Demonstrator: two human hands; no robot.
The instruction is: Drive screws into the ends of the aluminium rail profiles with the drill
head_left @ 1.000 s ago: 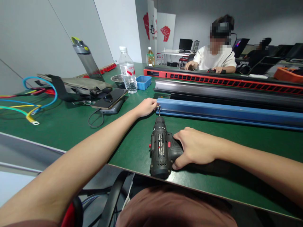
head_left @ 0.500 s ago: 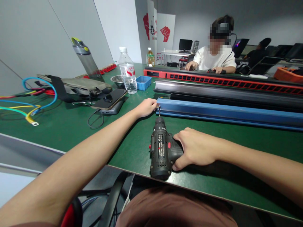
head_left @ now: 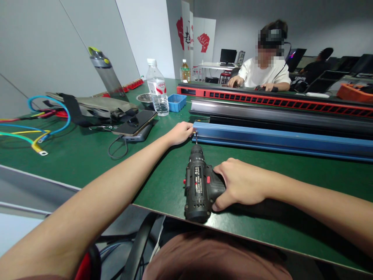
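My right hand (head_left: 239,182) is wrapped round the grip of a black cordless drill (head_left: 198,186) lying on the green table (head_left: 87,155). The drill's bit meets the near face of a long blue metal rail (head_left: 276,140) close to its left end. My left hand (head_left: 180,132) is closed on that left end of the rail, fingers curled over its corner. The rail runs off to the right across the table.
Behind the blue rail lie a dark rail (head_left: 262,114) and a red slotted rail (head_left: 276,99). A phone on a power bank (head_left: 135,124), water bottle (head_left: 157,87), blue tray (head_left: 176,102), grey bag (head_left: 93,105) and coloured cables (head_left: 35,132) sit left. A person in white (head_left: 264,70) works opposite.
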